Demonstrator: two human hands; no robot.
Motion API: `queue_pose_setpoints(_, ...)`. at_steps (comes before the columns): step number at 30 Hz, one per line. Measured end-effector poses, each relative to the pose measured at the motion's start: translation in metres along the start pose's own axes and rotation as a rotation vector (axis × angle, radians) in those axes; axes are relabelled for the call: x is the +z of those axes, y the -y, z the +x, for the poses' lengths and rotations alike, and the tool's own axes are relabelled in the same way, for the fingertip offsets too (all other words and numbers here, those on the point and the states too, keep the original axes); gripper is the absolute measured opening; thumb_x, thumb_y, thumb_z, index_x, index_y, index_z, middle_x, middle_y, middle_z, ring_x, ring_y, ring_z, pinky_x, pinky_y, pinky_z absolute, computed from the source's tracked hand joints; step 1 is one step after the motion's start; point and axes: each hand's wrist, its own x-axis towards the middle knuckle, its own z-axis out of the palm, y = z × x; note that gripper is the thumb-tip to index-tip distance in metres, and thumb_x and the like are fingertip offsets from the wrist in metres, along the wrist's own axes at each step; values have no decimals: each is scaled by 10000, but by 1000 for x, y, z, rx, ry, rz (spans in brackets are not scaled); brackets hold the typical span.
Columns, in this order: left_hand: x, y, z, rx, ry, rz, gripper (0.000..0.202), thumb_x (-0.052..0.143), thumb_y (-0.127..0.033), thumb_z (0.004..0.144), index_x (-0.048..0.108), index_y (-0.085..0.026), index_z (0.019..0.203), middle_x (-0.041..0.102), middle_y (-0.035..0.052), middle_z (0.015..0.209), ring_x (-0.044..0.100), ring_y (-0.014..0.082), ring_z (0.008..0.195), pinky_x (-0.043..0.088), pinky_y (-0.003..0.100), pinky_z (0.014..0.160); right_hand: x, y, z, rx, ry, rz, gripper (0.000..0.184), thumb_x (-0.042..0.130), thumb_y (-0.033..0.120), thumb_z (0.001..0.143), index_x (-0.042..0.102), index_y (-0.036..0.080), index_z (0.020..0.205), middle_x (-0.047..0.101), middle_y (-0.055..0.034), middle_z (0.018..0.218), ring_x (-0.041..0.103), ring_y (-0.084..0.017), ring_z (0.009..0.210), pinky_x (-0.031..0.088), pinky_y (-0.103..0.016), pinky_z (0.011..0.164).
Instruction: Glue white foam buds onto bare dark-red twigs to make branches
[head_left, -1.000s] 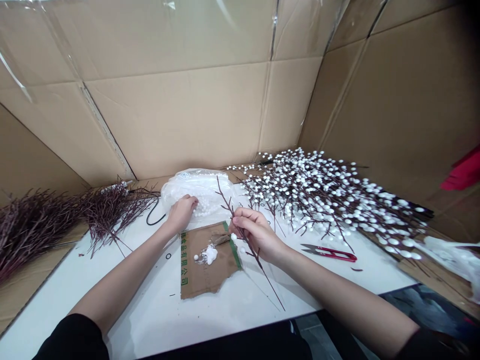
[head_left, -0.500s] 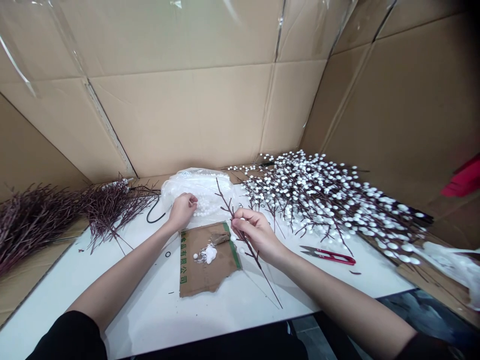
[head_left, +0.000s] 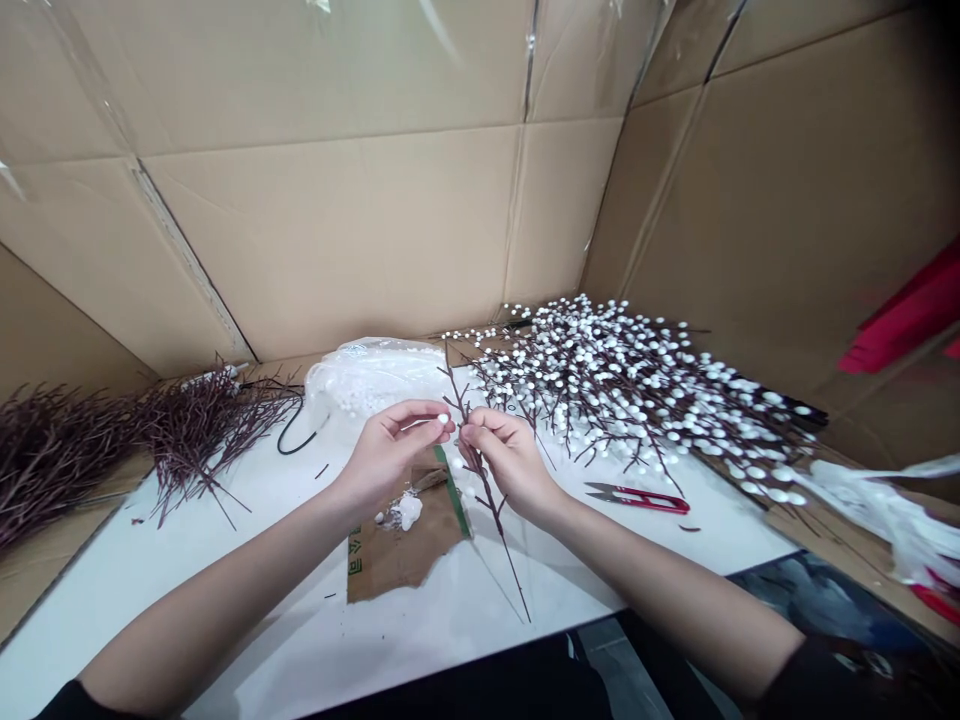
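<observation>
Between the fingertips of my left hand [head_left: 401,445] is a small white foam berry [head_left: 443,419], close beside a brown artificial twig [head_left: 491,497]. My right hand [head_left: 510,460] pinches that twig around its middle, its bare stem end slanting down toward the table's front. Below my left hand lies a torn piece of cardboard [head_left: 409,570] bearing a blob of white glue [head_left: 406,511]. Behind my hands rests a clear plastic bag [head_left: 375,370] of white berries.
Finished-looking branches with white berries [head_left: 622,380] are heaped at the right. Red-handled thread snips [head_left: 637,497] lie in front of them. Bare brown twigs [head_left: 202,430] are piled at the left. Cardboard walls [head_left: 337,230] enclose the white table [head_left: 285,580].
My left hand has moved from the bag of berries rightward to the twig, now with a white berry in its fingers. My right hand still holds the twig. The view has shifted slightly.
</observation>
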Motion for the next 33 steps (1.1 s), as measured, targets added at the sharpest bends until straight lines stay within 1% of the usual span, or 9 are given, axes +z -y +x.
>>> queue_pose_setpoints(2, 4, -3, -3, -8, 4, -26, 174, 708, -245, 715, 681, -173, 871, 690, 23, 822, 639, 133, 784, 484, 335, 857, 0, 0, 0, 0, 3, 14, 275, 551, 258, 812, 481, 179, 557, 475, 35, 508, 396, -94, 471, 295, -240, 486)
queue_pose_setpoints(8, 7, -6, -4, -1, -15, -8, 170, 713, -259, 706, 687, -168, 848, 696, 35, 864, 645, 147, 785, 492, 353, 858, 0, 1, 0, -3, 1, 30, 276, 537, 240, 815, 484, 181, 551, 476, 39, 497, 398, -95, 470, 297, -236, 482)
queue_pose_setpoints(13, 7, -6, -6, 5, -30, 24, 168, 719, -267, 699, 705, -176, 840, 701, 28, 868, 640, 131, 762, 501, 328, 845, 0, 3, 0, -13, 33, -4, 284, 532, 238, 823, 509, 174, 547, 510, 27, 506, 433, -99, 482, 323, -239, 498)
queue_pose_setpoints(18, 6, -7, -6, 16, -31, 69, 168, 708, -276, 711, 712, -176, 845, 704, 36, 895, 642, 140, 785, 511, 320, 828, 1, 3, 0, 8, 36, 7, 276, 530, 214, 813, 513, 168, 541, 520, 32, 494, 444, -91, 471, 333, -226, 490)
queue_pose_setpoints(23, 4, -4, -6, 39, -21, 114, 148, 712, -259, 714, 724, -184, 841, 714, 26, 837, 650, 134, 760, 519, 283, 790, 2, 5, -1, 37, 49, 38, 271, 528, 197, 796, 499, 168, 528, 513, 41, 470, 431, -80, 444, 326, -215, 465)
queue_pose_setpoints(28, 3, 1, -5, 11, -33, 59, 131, 728, -256, 697, 733, -191, 811, 721, 18, 797, 649, 131, 742, 517, 276, 777, 3, 6, -1, 33, 64, 24, 273, 525, 201, 799, 493, 168, 529, 512, 42, 469, 435, -79, 445, 335, -213, 468)
queue_pose_setpoints(33, 4, 4, -4, 19, -36, 8, 120, 731, -249, 699, 739, -188, 802, 719, 17, 772, 636, 116, 721, 508, 254, 760, 3, 8, -2, 14, 74, -4, 286, 516, 201, 813, 493, 166, 530, 519, 38, 475, 440, -79, 457, 342, -216, 486)
